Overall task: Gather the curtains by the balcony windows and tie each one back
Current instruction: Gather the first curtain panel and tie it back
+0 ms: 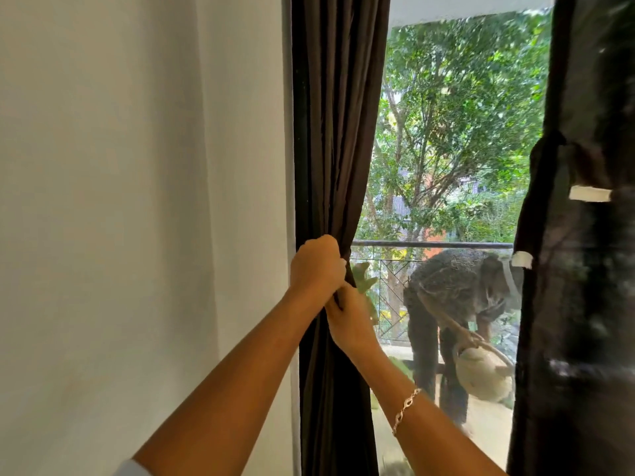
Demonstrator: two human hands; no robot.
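Observation:
A dark brown curtain (335, 115) hangs gathered into a narrow bundle at the left side of the balcony window (453, 139). My left hand (318, 266) grips the bundle at waist height, fingers curled round the fabric. Just below it, my right hand (347, 319), a bracelet on its wrist, holds the same bundle from the right side. A second dark curtain (584, 269) hangs at the right edge, blurred, pulled in by a tie at about its upper middle. Whether a tie-back strap is in my hands I cannot tell.
A plain white wall (137, 201) fills the left half. Outside, behind the screen, a person in dark clothes (457, 304) bends over near the balcony railing (429, 244) holding a pale watering can (481, 376). Trees stand beyond.

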